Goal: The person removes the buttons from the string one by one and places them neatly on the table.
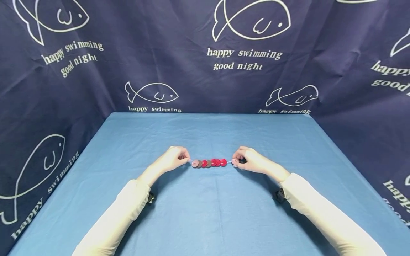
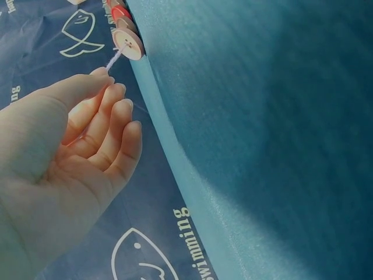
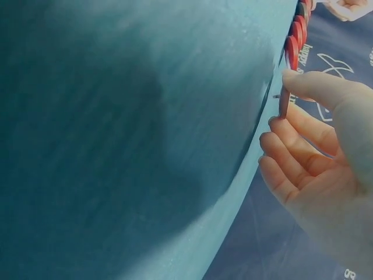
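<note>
Red, brown and pink buttons (image 1: 209,163) are strung in a short row on a thin pink thread (image 2: 113,60). The row is stretched out near the middle of the bench (image 1: 205,213), which is covered with a blue cloth. One end of the thread is pinched by the left hand (image 1: 173,159) between thumb and first finger, with the other fingers (image 2: 119,146) loosely curled beside them. The last pink button (image 1: 235,161) at the other end is pinched by the right hand (image 1: 251,160), and its other fingers (image 3: 285,163) are bent beneath it. Both hands are held just above the cloth, one at each end of the row. White sleeves (image 1: 128,202) are worn on both arms. Dark blue cloth with white fish and words (image 1: 243,57) is hung behind the far edge and along both side edges.
</note>
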`<state>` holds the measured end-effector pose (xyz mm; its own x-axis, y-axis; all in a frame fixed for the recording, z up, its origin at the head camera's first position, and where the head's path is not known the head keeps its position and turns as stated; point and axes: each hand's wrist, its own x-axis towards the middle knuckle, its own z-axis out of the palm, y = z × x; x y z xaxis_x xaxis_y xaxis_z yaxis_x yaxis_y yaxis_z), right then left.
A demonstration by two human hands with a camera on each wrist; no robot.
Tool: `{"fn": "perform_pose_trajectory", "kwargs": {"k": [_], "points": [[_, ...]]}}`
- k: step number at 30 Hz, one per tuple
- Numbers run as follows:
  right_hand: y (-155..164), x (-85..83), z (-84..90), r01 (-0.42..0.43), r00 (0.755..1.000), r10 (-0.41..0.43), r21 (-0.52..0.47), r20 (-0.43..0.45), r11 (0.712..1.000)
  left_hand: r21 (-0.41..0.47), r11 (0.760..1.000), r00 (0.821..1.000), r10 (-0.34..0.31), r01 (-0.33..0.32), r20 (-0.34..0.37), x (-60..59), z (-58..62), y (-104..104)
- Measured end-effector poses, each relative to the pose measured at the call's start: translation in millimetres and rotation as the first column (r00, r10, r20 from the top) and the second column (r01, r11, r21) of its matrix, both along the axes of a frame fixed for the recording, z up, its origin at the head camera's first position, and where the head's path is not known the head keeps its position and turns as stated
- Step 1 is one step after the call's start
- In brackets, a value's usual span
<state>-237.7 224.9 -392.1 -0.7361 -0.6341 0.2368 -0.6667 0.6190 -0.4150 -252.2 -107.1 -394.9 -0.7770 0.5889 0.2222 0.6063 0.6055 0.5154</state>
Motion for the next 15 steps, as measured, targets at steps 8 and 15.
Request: {"fn": "perform_pose_trajectory", "kwargs": {"k": [8,15], "points": [[2.5,0.0,-2.7,0.012,1.0,-0.012,0.008,0.005,1.0,-0.002,1.0,1.0,0.013,-0.013,0.01,0.0,-4.0,-2.7],[6.7,1.8,0.2,0.025,1.0,-0.025,0.01,0.005,1.0,0.007,1.0,1.0,0.011,-0.01,-0.014,-2.2,-3.0,-0.9]]}}
